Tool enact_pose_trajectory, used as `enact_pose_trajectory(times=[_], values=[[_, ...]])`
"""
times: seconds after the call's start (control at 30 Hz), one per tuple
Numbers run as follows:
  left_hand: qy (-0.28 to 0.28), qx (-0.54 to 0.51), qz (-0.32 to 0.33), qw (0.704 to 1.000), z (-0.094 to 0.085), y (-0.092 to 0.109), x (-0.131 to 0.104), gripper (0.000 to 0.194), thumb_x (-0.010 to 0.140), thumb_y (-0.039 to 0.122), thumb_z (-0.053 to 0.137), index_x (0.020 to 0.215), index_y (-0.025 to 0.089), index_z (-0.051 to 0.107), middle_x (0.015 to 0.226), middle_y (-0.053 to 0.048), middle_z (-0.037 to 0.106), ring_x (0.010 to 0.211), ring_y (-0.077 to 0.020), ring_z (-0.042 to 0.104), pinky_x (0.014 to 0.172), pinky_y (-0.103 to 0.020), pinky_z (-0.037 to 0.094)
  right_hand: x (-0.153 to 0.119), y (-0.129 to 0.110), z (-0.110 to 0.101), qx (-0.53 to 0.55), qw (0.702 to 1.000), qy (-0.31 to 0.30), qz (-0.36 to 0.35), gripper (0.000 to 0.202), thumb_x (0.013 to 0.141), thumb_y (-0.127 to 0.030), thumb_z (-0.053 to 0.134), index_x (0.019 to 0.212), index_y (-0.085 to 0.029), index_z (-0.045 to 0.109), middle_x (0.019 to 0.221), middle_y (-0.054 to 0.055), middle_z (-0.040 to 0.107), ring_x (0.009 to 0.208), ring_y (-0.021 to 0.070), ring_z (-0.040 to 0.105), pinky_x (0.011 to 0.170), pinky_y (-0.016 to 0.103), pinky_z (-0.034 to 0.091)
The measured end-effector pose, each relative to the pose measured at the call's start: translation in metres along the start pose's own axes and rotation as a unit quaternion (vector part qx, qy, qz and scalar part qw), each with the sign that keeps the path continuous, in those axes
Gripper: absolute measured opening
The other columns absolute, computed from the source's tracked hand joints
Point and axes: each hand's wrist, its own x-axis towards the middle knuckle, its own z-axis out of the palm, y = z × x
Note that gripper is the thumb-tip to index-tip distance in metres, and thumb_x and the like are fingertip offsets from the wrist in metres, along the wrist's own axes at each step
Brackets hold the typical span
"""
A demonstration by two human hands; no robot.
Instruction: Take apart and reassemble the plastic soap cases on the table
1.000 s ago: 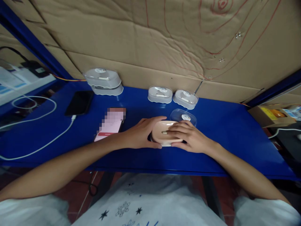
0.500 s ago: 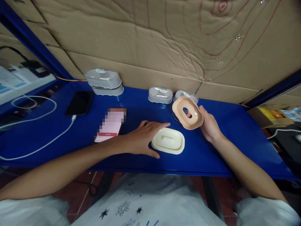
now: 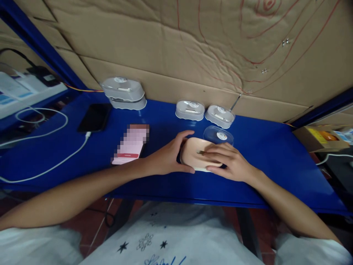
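Note:
A peach-coloured soap dish tray (image 3: 193, 152) with a slot in its middle lies over the cream soap dish base (image 3: 202, 169). Only a thin edge of the base shows at the front. My right hand (image 3: 231, 160) grips the tray from above at its right end, thumb at the front and fingers across the top. Around the left end curves my left hand (image 3: 168, 156), its thumb and index finger spread wide. Its thumb tip is at the front left corner; the other fingertips are partly hidden. Just behind the tray lies a clear lid (image 3: 212, 132) with a round sticker.
Lidded grey soap boxes (image 3: 190, 110) stand along the cardboard wall, with two stacked ones (image 3: 125, 92) at the left. A lit phone (image 3: 132, 141) and a dark phone (image 3: 95, 117) on a white cable (image 3: 74, 154) lie left. An open carton (image 3: 317, 140) is at the right.
My right hand has brought the peach tray down and left onto the cream base. The clear lid behind it has come into fuller view. My left hand stays around the left end.

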Motion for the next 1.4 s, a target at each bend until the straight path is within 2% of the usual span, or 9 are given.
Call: enact_pose_trajectory(times=[0.23, 0.43, 0.57, 0.7, 0.83, 0.9, 1.07, 1.27, 1.4], values=[[-0.072, 0.17, 0.047, 0.982, -0.001, -0.01, 0.0, 0.092, 0.083, 0.057, 0.085, 0.16, 0.033, 0.042, 0.161, -0.016, 0.047, 0.151, -0.0437, 0.041, 0.122, -0.064, 0.034, -0.002, 0.009, 0.004, -0.057, 0.996, -0.068, -0.017, 0.057, 0.107, -0.053, 0.055, 0.159, -0.029, 0.051, 0.154, 0.012, 0.062, 0.144, 0.0332, 0.056, 0.119, 0.058, 0.045], [-0.106, 0.194, 0.048, 0.974, -0.009, -0.002, -0.002, 0.067, 0.095, 0.049, 0.074, 0.156, 0.034, 0.049, 0.167, -0.016, 0.041, 0.158, -0.0388, 0.034, 0.124, -0.059, 0.032, -0.015, 0.051, -0.019, -0.154, 0.975, -0.068, 0.143, 0.06, 0.107, -0.056, 0.051, 0.162, -0.032, 0.045, 0.166, 0.016, 0.048, 0.151, 0.0393, 0.048, 0.118, 0.066, 0.041], [-0.125, 0.206, 0.047, 0.969, -0.01, -0.003, -0.003, 0.067, 0.099, 0.05, 0.07, 0.158, 0.032, 0.044, 0.176, -0.019, 0.028, 0.162, -0.0419, 0.026, 0.124, -0.064, 0.026, -0.022, 0.07, -0.023, -0.171, 0.966, -0.1, 0.17, 0.063, 0.107, -0.056, 0.049, 0.162, -0.025, 0.044, 0.167, 0.021, 0.045, 0.153, 0.0405, 0.045, 0.119, 0.065, 0.041], [-0.109, 0.193, 0.068, 0.973, -0.008, -0.007, -0.002, 0.08, 0.096, 0.049, 0.074, 0.163, 0.031, 0.033, 0.171, -0.019, 0.037, 0.16, -0.0409, 0.032, 0.124, -0.062, 0.027, -0.019, 0.068, -0.021, -0.12, 0.974, -0.04, 0.191, 0.054, 0.11, -0.052, 0.045, 0.158, -0.029, 0.05, 0.162, 0.016, 0.053, 0.15, 0.0372, 0.05, 0.12, 0.064, 0.041], [-0.055, 0.167, 0.036, 0.984, -0.005, -0.01, 0.001, 0.106, 0.085, 0.045, 0.086, 0.166, 0.031, 0.02, 0.171, -0.02, 0.038, 0.154, -0.0427, 0.043, 0.121, -0.062, 0.033, -0.012, 0.046, -0.017, 0.041, 0.97, 0.07, 0.228, 0.048, 0.113, -0.049, 0.038, 0.157, -0.035, 0.049, 0.157, 0.007, 0.06, 0.142, 0.03, 0.06, 0.116, 0.054, 0.052], [-0.031, 0.146, 0.018, 0.989, -0.004, -0.012, 0.002, 0.12, 0.079, 0.042, 0.091, 0.168, 0.032, 0.011, 0.171, -0.021, 0.038, 0.153, -0.0436, 0.043, 0.121, -0.063, 0.034, -0.008, 0.031, -0.012, 0.085, 0.97, 0.075, 0.217, 0.045, 0.113, -0.046, 0.04, 0.155, -0.036, 0.05, 0.154, 0.006, 0.062, 0.139, 0.0284, 0.063, 0.115, 0.051, 0.054], [-0.006, 0.054, 0.029, 0.998, -0.002, -0.02, 0.005, 0.139, 0.071, 0.044, 0.096, 0.171, 0.03, -0.001, 0.171, -0.023, 0.034, 0.155, -0.0424, 0.041, 0.123, -0.062, 0.035, -0.001, 0.004, 0.003, 0.047, 0.994, -0.033, 0.09, 0.044, 0.112, -0.035, 0.048, 0.155, -0.035, 0.052, 0.156, 0.008, 0.06, 0.15, 0.0293, 0.051, 0.124, 0.057, 0.042], [-0.017, 0.057, 0.051, 0.997, -0.003, -0.025, 0.006, 0.116, 0.075, 0.044, 0.094, 0.166, 0.032, 0.023, 0.169, -0.019, 0.036, 0.156, -0.0398, 0.039, 0.126, -0.062, 0.034, -0.003, 0.01, 0.013, 0.043, 0.997, -0.067, 0.017, 0.058, 0.106, -0.032, 0.062, 0.161, -0.034, 0.043, 0.168, 0.007, 0.045, 0.164, 0.029, 0.028, 0.131, 0.06, 0.032], [-0.022, 0.052, 0.039, 0.998, -0.003, -0.024, 0.006, 0.113, 0.073, 0.041, 0.095, 0.164, 0.031, 0.029, 0.167, -0.018, 0.04, 0.155, -0.0399, 0.041, 0.126, -0.061, 0.035, -0.002, 0.009, 0.012, 0.054, 0.995, -0.078, -0.004, 0.059, 0.105, -0.022, 0.06, 0.16, -0.038, 0.043, 0.167, 0.003, 0.047, 0.164, 0.028, 0.028, 0.135, 0.065, 0.02]])
